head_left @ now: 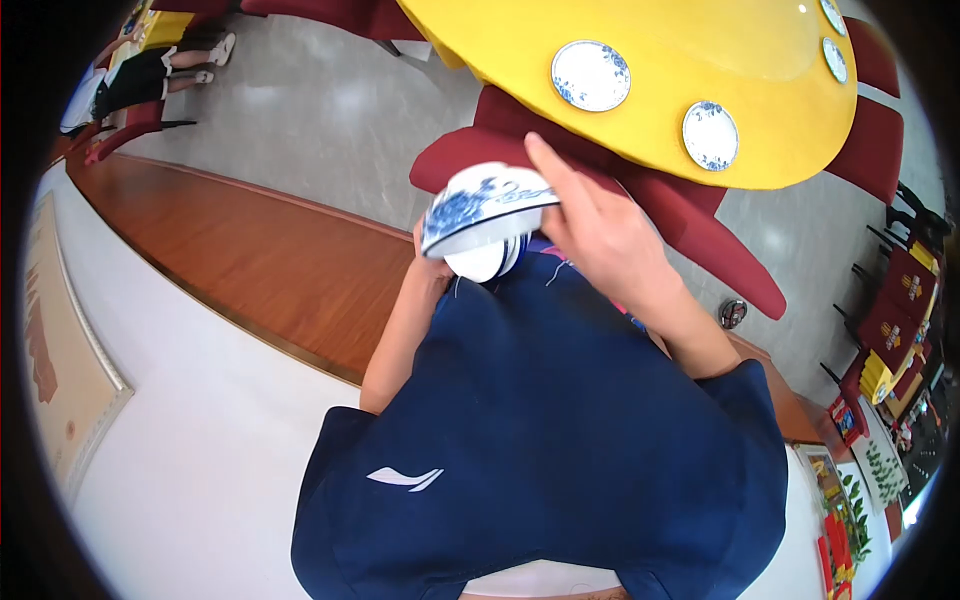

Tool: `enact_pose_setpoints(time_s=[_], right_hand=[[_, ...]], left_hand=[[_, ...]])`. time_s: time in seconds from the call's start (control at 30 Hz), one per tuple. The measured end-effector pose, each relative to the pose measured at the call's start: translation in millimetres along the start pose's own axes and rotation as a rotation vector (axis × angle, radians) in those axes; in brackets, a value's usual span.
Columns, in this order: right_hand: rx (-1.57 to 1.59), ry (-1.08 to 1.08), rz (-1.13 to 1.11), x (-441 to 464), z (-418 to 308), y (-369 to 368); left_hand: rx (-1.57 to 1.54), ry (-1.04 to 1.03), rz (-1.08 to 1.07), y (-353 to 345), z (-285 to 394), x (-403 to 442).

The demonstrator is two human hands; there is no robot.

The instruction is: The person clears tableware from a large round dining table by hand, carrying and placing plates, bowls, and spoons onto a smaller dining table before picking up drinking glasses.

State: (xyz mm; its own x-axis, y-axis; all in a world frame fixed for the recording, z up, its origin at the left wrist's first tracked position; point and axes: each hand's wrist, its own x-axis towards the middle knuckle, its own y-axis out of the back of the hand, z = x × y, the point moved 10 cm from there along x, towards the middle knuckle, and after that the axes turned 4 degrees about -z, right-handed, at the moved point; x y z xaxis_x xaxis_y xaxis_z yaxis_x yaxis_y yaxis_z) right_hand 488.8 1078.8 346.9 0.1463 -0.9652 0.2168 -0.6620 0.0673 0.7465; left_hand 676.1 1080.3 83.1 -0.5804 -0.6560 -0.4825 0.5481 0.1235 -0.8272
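Patterned bowl: white porcelain bowl [480, 205] held up in front of the person's chest, tilted, its decorated outside turned upward; blue flowers and scrolling leaves run around the wall, and a dark blue line marks the rim.
Bowl's inside: a strip of plain white shows below the rim; the rest is turned away from view.
White dishware: white pieces with blue edges [478, 262] sit close together just under the patterned bowl, partly covered by it; how many there are, and what they hold, cannot be told.
Right hand: the right hand [605, 235] grips the patterned bowl by its right end, index finger raised clear of the wall.
Left hand: the left hand [429, 262] is beside the bowl's left end and the white dishware, mostly hidden; how its fingers close cannot be told.
Near plates: a round white plate [591, 76] and a second plate [711, 136] lie flat near the edge of the surface [660, 60], their white faces printed with blue flowers.
Far plates: two similar plates [835, 60] lie by the right edge.
Tablecloth: glossy yellow, hanging over the edge.
Chairs: dark red chairs [700, 240] stand around it.
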Motion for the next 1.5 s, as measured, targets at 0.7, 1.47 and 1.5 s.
enact_pose_setpoints(time_s=[0.7,1.47,1.5], right_hand=[[0.893,-0.579,-0.142,60.5,-106.9,-254.8],[0.579,0.122,-0.557,364.1,-170.3,-381.5],[0.621,0.150,-0.624,377.5,-173.5,-392.6]], left_hand=[[0.251,-0.279,-0.627,23.2,238.8,-134.5],[0.201,-0.654,-0.191,91.0,508.7,-59.6],[0.209,-0.624,-0.138,98.3,521.9,-51.7]])
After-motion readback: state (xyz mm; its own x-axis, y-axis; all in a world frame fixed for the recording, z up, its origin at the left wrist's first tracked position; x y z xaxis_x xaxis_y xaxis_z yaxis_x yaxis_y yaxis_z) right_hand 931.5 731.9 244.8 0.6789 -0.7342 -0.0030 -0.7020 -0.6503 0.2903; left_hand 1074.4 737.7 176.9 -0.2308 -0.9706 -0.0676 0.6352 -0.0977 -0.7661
